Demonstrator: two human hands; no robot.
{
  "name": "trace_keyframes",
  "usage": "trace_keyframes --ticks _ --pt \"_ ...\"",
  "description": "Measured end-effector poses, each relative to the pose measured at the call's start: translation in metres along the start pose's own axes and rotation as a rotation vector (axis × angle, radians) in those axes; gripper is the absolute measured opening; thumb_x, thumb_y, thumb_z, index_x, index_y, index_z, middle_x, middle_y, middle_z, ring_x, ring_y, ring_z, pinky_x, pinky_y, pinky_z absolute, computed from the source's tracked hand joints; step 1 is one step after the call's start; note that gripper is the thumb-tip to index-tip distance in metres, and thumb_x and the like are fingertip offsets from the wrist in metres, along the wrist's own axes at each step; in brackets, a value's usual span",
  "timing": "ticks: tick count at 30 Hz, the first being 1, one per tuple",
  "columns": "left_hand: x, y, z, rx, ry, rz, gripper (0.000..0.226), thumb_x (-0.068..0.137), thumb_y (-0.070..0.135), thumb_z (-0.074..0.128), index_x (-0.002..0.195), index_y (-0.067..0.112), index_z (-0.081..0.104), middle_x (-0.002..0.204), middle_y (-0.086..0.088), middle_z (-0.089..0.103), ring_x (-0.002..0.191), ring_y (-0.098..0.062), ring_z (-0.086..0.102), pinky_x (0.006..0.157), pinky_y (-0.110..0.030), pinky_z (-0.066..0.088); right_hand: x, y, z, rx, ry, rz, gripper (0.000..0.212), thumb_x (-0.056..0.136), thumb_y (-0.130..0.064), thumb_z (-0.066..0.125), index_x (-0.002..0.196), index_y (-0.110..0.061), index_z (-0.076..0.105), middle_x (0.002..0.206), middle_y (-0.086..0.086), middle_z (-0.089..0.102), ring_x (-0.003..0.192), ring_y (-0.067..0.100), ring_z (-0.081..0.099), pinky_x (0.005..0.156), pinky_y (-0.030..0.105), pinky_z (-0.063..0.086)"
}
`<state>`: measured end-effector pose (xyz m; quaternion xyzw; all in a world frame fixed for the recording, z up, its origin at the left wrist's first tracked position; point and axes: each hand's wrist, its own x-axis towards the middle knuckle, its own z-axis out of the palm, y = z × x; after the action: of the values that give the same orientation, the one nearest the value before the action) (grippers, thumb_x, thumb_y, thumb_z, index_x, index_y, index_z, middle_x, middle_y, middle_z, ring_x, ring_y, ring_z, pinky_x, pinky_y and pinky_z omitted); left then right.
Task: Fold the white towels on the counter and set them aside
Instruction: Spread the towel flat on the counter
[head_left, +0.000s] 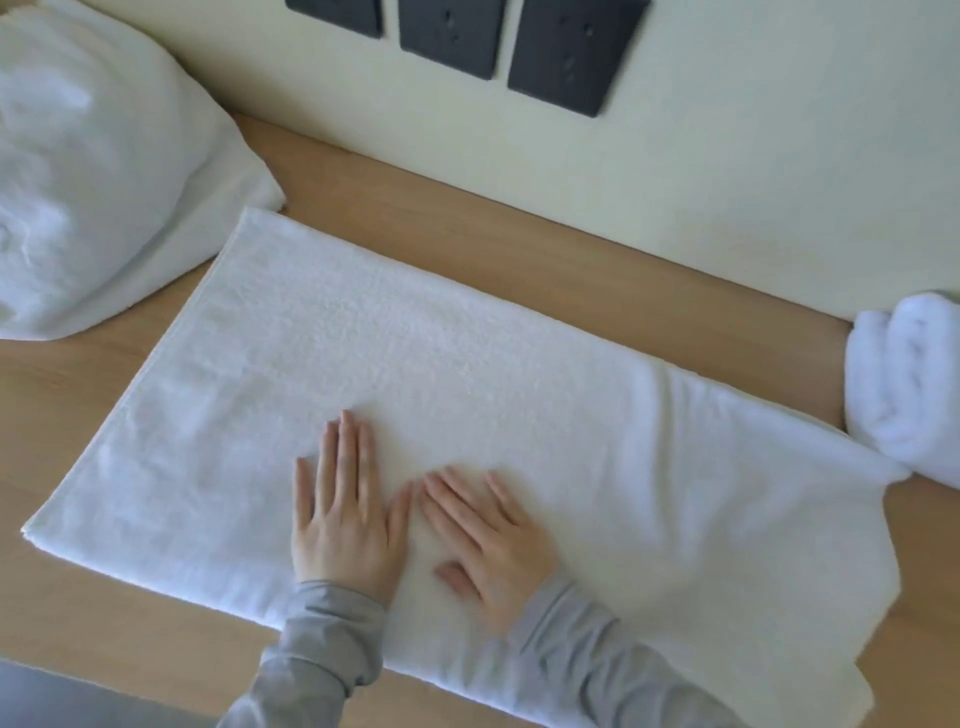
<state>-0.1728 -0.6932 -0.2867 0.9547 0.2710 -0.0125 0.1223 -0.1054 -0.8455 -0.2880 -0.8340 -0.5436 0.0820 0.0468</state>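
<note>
A white towel (415, 364) lies spread flat on the wooden counter (519, 249), folded into a long rectangle. My left hand (343, 504) rests palm down on its near middle, fingers straight and slightly apart. My right hand (488, 535) lies flat beside it, thumbs almost touching. Neither hand grips anything. A heap of loose white towels (88, 166) sits at the far left. A rolled or folded white towel (909, 384) stands at the right edge, touching the spread towel's far right corner.
Three dark wall sockets (566, 52) are mounted on the pale wall behind the counter. The counter's front edge runs along the bottom left, with grey floor (78, 696) below it. Bare wood shows between the towel and the wall.
</note>
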Motion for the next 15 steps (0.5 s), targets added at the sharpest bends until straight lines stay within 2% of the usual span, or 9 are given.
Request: trace_keyframes --ticks 3,6,9,12,14,15 --pt "0.001 -0.007 0.006 0.039 0.006 0.007 0.069 0.093 0.047 0.020 0.146 0.003 0.025 0.153 -0.012 0.024 0.142 -0.026 0.021 0.117 -0.047 0.014 -0.018 0.075 -0.009 -0.040 0.005 0.103 0.058 0.089 -0.040 0.037 0.139 -0.011 0.041 0.147 0.007 0.039 0.138 0.026 0.034 0.108 0.050 0.024" --pt "0.002 -0.004 0.010 0.040 0.008 -0.008 0.069 0.093 0.048 0.020 0.147 0.005 0.022 0.154 -0.011 0.022 0.143 -0.023 0.019 0.117 -0.045 0.012 -0.043 0.166 -0.023 -0.086 0.016 0.419 0.058 0.093 -0.035 0.028 0.144 -0.009 0.031 0.151 0.010 0.031 0.139 0.028 0.031 0.112 0.049 0.024" --pt "0.002 -0.005 0.011 0.047 0.019 -0.013 0.070 0.092 0.049 0.020 0.148 0.007 0.018 0.156 -0.010 0.019 0.144 -0.022 0.016 0.118 -0.045 0.011 -0.057 0.217 -0.031 -0.053 0.005 0.687 0.068 0.091 -0.046 0.014 0.146 -0.007 0.024 0.154 0.009 0.025 0.143 0.023 0.021 0.117 0.044 0.011" --pt "0.001 -0.002 0.009 0.041 0.027 -0.019 0.072 0.090 0.049 0.021 0.147 0.005 0.021 0.154 -0.012 0.022 0.143 -0.025 0.020 0.117 -0.047 0.012 -0.055 0.221 -0.034 0.002 0.040 0.730 0.060 0.098 -0.040 0.027 0.147 -0.007 0.016 0.156 0.007 0.017 0.145 0.020 0.012 0.118 0.040 0.002" --pt "0.001 0.001 0.009 0.038 0.025 -0.018 0.074 0.089 0.050 0.020 0.147 0.005 0.022 0.154 -0.013 0.022 0.143 -0.026 0.020 0.117 -0.047 0.011 -0.069 0.209 -0.044 0.083 0.164 0.727 0.059 0.097 -0.028 0.042 0.146 -0.006 0.020 0.154 0.010 0.022 0.144 0.023 0.018 0.117 0.043 0.008" --pt "0.001 0.001 0.009 0.034 0.024 -0.027 0.075 0.088 0.051 0.019 0.147 0.005 0.022 0.155 -0.012 0.021 0.143 -0.025 0.018 0.117 -0.048 0.010 -0.083 0.202 -0.050 0.138 0.278 0.768 0.058 0.094 -0.022 0.049 0.144 -0.005 0.026 0.151 0.013 0.030 0.141 0.026 0.025 0.116 0.045 0.014"
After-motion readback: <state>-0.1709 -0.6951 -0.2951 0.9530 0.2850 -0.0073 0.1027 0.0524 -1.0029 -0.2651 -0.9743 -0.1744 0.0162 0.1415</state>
